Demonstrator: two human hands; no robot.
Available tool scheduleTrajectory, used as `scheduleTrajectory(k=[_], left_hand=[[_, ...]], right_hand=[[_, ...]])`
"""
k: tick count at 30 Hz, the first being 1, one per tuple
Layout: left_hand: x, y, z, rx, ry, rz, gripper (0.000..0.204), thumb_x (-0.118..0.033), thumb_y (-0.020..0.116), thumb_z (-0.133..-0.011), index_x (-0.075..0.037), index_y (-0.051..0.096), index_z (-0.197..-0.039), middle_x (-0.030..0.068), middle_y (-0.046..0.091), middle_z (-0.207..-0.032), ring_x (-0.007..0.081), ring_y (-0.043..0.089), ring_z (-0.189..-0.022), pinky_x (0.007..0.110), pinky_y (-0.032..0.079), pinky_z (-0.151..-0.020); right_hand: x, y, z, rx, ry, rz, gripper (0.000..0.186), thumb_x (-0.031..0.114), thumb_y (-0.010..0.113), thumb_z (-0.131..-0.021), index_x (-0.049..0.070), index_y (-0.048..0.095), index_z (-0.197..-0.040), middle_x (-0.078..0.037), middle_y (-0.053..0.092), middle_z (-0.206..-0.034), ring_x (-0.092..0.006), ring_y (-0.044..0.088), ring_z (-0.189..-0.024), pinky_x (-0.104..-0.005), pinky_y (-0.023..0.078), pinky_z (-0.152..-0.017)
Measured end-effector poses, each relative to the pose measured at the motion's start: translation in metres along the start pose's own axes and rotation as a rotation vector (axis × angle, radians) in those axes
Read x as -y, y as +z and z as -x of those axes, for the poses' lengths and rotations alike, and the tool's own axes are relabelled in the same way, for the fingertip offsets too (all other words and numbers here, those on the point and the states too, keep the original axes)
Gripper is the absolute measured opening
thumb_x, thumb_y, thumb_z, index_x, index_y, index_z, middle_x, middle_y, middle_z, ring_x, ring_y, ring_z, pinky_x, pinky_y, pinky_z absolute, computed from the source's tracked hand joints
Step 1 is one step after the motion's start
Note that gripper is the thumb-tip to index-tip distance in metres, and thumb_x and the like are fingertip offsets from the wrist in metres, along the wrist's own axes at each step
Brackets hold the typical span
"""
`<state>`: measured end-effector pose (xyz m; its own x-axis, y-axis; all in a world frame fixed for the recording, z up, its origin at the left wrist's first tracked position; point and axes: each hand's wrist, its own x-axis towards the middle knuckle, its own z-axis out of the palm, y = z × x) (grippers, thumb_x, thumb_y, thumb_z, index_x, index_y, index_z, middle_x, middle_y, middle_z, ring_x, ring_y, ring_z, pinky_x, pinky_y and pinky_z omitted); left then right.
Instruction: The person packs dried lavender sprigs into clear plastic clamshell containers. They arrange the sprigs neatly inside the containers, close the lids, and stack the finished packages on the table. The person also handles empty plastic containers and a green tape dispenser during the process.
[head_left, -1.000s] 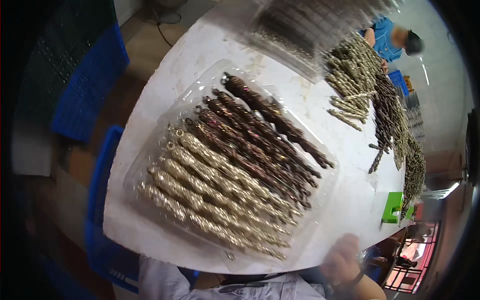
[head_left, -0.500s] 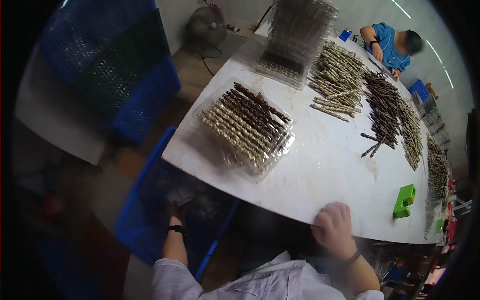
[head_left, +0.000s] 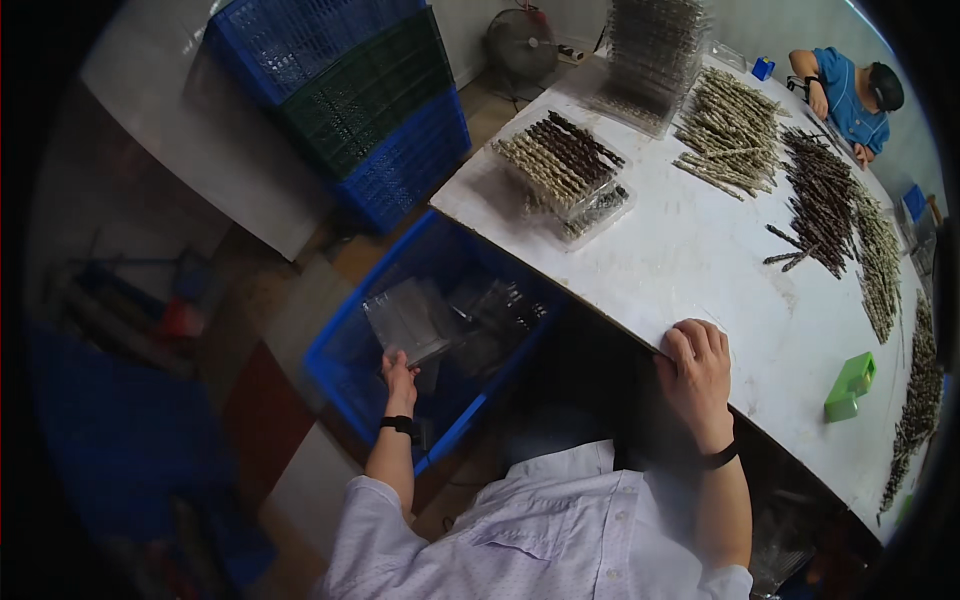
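Observation:
My left hand (head_left: pixel 400 378) grips the edge of a clear plastic tray (head_left: pixel 408 318), fingers closed on its near side. That tray is held over a blue crate (head_left: pixel 318 350) below the table's left side, where other clear plastic pieces (head_left: pixel 495 310) lie. My right hand (head_left: pixel 692 368) rests on the table's front edge, fingers bent over the top and holding nothing that I can see. On the table's far left corner stand stacked clear trays (head_left: pixel 600 215), the top one filled with pale and dark brown twisted sticks (head_left: pixel 565 155).
Piles of pale twisted sticks (head_left: pixel 735 130) and dark ones (head_left: pixel 818 200) cover the table's far right. A tall stack of clear trays (head_left: pixel 655 60) stands behind. A green tape dispenser-like block (head_left: pixel 850 388) sits at right. Stacked crates (head_left: pixel 360 110) rise at left; a person (head_left: pixel 850 95) works across the table.
My view has swung left and down, so the table sits farther right. My left hand has come up from deeper in the crate with a clear tray. My right hand stays at the table edge.

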<state>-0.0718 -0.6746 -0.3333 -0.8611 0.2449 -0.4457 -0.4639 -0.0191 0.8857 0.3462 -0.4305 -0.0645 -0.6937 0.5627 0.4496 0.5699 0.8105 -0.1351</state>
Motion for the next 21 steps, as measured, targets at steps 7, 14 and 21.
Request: scheduleTrajectory(k=[7, 14, 21], left_hand=[[-0.069, 0.013, 0.059, -0.066, 0.492, -0.699, 0.028, -0.018, 0.049, -0.1, 0.003, 0.055, -0.117, 0.0146, 0.064, -0.108, 0.0266, 0.06, -0.096, 0.034, 0.044, -0.087], [-0.133, 0.094, 0.248, 0.228, 1.101, -0.501, 0.029, -0.009, 0.05, -0.095, 0.007, 0.055, -0.119, 0.0234, 0.066, -0.105, 0.0314, 0.065, -0.099, 0.037, 0.05, -0.082], [-0.128, 0.195, 0.364, 1.104, 1.049, -0.289, 0.045, -0.004, 0.056, -0.093, 0.004, 0.043, -0.136, 0.0211, 0.065, -0.115, 0.0275, 0.066, -0.105, 0.034, 0.05, -0.092]], right_hand=[[-0.002, -0.003, 0.005, -0.037, -0.011, -0.041, 0.034, 0.008, 0.073, -0.069, 0.006, 0.057, -0.099, -0.01, 0.058, -0.102, -0.0292, 0.056, -0.1, -0.04, 0.043, -0.086], [0.034, -0.045, 0.013, -0.095, 0.035, -0.792, 0.02, 0.0, 0.072, -0.075, 0.002, 0.065, -0.093, -0.013, 0.064, -0.09, -0.0283, 0.061, -0.076, -0.0356, 0.051, -0.064], [0.047, -0.098, 0.017, -0.097, 0.111, -1.121, 0.021, 0.011, 0.072, -0.084, -0.001, 0.061, -0.098, -0.012, 0.063, -0.084, -0.0225, 0.064, -0.069, -0.0298, 0.052, -0.06]])
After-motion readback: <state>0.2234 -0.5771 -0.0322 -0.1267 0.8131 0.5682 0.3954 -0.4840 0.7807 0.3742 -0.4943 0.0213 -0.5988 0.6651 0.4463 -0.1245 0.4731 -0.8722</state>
